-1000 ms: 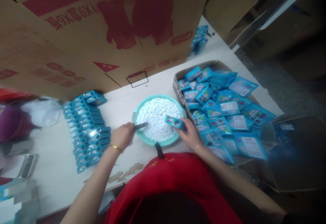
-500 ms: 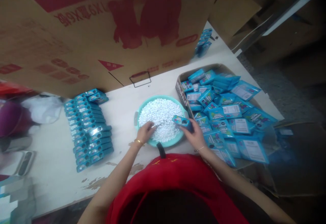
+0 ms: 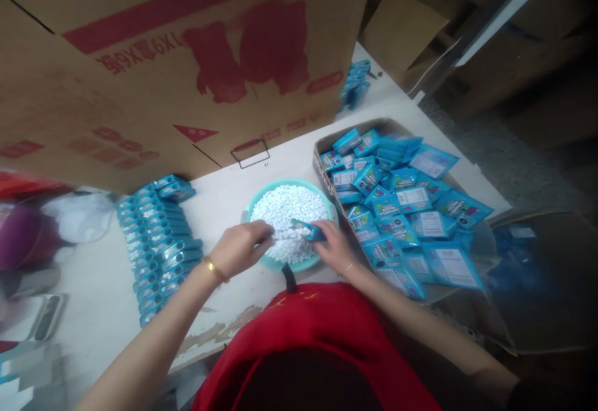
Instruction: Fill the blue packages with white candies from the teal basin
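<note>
A turquoise basin [image 3: 256, 259] full of small white pellets [image 3: 284, 202] stands on the table in front of me. My right hand [image 3: 335, 246] grips a small blue box [image 3: 315, 231] over the basin's right side. The box lies tilted, its end pointing left, and white shows along its upper side. Over the left rim is my left hand [image 3: 243, 246], fingertips pinched together and facing the box. Whatever those fingers hold is too small to make out.
To the left, small blue boxes [image 3: 159, 243] stand in rows. A carton [image 3: 322, 171] piled with blue printed packets [image 3: 397, 202] sits right of the basin. One big cardboard box [image 3: 154, 99] walls off the back. White plastic bags [image 3: 84, 215] lie far left.
My left hand has lifted from the pellets toward me, fingers pinched. My right hand has brought the blue box left and lower over the basin and tilted it. The view has shifted slightly.
</note>
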`<state>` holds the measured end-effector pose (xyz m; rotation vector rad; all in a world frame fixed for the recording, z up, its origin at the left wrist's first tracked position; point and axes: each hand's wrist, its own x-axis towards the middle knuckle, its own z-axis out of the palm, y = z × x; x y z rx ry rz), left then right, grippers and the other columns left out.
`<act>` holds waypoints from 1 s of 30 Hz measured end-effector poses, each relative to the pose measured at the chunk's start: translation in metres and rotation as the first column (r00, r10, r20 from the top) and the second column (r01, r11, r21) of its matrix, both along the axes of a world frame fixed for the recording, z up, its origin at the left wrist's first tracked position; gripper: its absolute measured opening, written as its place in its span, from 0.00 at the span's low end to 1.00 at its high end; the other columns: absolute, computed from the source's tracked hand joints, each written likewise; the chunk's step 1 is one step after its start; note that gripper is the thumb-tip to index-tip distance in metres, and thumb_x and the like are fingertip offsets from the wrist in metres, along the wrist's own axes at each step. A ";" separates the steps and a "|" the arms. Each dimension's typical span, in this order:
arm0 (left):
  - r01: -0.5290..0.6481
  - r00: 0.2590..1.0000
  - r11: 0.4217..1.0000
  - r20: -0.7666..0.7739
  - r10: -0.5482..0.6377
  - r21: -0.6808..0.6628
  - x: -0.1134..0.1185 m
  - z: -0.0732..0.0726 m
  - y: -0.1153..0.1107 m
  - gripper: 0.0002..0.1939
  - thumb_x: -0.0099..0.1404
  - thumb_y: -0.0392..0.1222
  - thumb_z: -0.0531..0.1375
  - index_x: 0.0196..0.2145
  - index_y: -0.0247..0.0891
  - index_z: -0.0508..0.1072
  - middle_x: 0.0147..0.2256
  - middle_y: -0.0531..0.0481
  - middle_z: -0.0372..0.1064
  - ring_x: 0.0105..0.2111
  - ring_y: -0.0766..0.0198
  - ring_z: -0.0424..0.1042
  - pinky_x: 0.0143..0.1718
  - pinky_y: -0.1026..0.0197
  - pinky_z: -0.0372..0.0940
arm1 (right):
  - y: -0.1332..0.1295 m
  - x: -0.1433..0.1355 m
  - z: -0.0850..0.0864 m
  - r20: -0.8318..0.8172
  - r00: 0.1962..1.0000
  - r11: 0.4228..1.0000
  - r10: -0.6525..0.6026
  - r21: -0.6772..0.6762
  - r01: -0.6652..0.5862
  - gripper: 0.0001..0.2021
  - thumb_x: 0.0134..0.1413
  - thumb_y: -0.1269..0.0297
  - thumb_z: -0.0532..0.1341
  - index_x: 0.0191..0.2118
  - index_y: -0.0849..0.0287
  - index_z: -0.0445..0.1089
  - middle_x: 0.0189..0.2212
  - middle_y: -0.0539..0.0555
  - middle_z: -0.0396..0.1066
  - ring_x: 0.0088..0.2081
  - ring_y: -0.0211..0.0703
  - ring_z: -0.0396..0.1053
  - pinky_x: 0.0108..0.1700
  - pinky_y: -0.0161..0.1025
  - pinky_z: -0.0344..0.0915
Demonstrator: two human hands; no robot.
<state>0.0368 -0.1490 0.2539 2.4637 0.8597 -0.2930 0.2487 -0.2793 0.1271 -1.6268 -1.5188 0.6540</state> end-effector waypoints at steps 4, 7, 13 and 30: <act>0.173 0.955 0.972 -0.266 -0.127 0.157 0.030 0.041 -0.008 0.12 0.67 0.40 0.49 0.36 0.37 0.71 0.35 0.45 0.71 0.33 0.60 0.71 0.30 0.61 0.64 | 0.002 -0.009 0.000 -0.050 0.998 0.999 0.028 0.019 -0.028 0.18 0.52 0.70 0.57 0.51 0.55 0.64 0.45 0.58 0.68 0.49 0.51 0.66 0.51 0.51 0.66; 0.268 0.911 0.943 -0.370 -0.182 0.197 0.046 0.066 -0.017 0.12 0.64 0.30 0.49 0.35 0.36 0.71 0.34 0.44 0.70 0.32 0.59 0.70 0.28 0.61 0.63 | 0.003 -0.016 -0.004 -0.105 0.994 0.999 0.043 0.034 -0.040 0.18 0.53 0.69 0.58 0.51 0.54 0.63 0.44 0.57 0.68 0.48 0.50 0.66 0.52 0.51 0.65; 0.090 0.994 0.974 -0.077 -0.075 0.208 0.019 0.057 -0.003 0.16 0.65 0.48 0.52 0.48 0.40 0.67 0.43 0.44 0.68 0.33 0.59 0.72 0.31 0.59 0.67 | 0.004 -0.023 -0.002 -0.229 0.973 1.000 0.004 0.027 0.003 0.17 0.54 0.63 0.61 0.50 0.55 0.64 0.44 0.57 0.69 0.46 0.48 0.68 0.48 0.46 0.68; -0.472 0.872 0.834 0.009 0.490 0.287 -0.116 -0.063 0.127 0.10 0.63 0.43 0.56 0.42 0.40 0.67 0.40 0.47 0.65 0.38 0.61 0.68 0.39 0.62 0.64 | 0.085 0.191 -0.047 0.568 0.818 0.995 0.091 -0.081 -0.055 0.17 0.58 0.62 0.51 0.51 0.56 0.68 0.49 0.73 0.66 0.54 0.60 0.63 0.52 0.60 0.59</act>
